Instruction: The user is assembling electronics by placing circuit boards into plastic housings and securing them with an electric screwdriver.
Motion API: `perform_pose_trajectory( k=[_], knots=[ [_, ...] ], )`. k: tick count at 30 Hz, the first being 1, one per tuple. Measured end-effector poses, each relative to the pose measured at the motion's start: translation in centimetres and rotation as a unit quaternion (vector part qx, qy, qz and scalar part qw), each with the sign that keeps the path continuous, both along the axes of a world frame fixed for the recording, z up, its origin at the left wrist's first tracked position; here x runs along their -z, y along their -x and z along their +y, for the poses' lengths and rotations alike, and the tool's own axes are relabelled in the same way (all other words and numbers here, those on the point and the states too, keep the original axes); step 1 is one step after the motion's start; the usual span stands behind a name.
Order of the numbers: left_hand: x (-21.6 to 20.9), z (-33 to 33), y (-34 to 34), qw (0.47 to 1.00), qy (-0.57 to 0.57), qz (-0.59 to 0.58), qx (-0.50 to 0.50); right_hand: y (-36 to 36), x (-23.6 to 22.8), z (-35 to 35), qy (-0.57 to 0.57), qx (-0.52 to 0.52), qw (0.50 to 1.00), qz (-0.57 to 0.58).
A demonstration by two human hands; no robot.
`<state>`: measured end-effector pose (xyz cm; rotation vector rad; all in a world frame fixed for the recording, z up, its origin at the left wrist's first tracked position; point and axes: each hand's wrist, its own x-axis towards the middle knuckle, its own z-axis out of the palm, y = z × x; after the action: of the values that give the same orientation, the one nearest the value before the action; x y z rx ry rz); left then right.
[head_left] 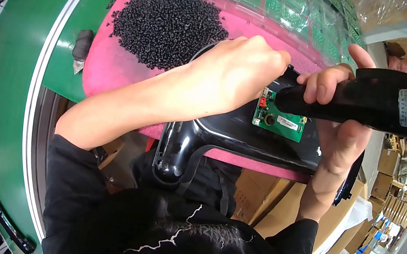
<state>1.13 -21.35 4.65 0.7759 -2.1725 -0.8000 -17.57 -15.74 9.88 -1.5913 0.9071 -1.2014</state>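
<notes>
Pink mat (111, 60), green board (285, 128) between hands (248, 73), black cylinder (375, 103) in right hand (342, 143)

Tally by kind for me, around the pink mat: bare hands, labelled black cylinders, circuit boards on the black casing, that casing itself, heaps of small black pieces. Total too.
Bare hands: 2 (left hand, right hand)
Labelled black cylinder: 1
Green circuit board: 1
Black casing: 1
Heap of small black pieces: 1, pieces too many to count
Total: 6
</notes>
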Motion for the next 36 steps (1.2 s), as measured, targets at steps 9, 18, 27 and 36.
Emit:
perform_pose_trajectory(
  k=[9, 18, 27, 36],
  knots=[
    [-0.2, 0.5, -0.2, 0.998, 0.008, -0.065, 0.02, 0.7, 1.2, -0.1, 0.016, 0.004, 0.999, -0.04],
    [-0.6, -0.1, 0.7, 0.992, -0.015, -0.025, 0.121, 3.6, 0.9, 1.0, 0.115, -0.05, 0.943, -0.309],
    [-1.7, 0.1, 0.7, 0.983, -0.092, -0.026, 0.155, 3.4, 0.7, 2.2, 0.106, -0.038, 0.911, -0.397],
    [-1.9, 0.2, 0.8, 0.968, -0.167, 0.043, 0.183, 3.4, 1.1, 2.0, 0.096, -0.094, 0.924, -0.358]
  ],
)
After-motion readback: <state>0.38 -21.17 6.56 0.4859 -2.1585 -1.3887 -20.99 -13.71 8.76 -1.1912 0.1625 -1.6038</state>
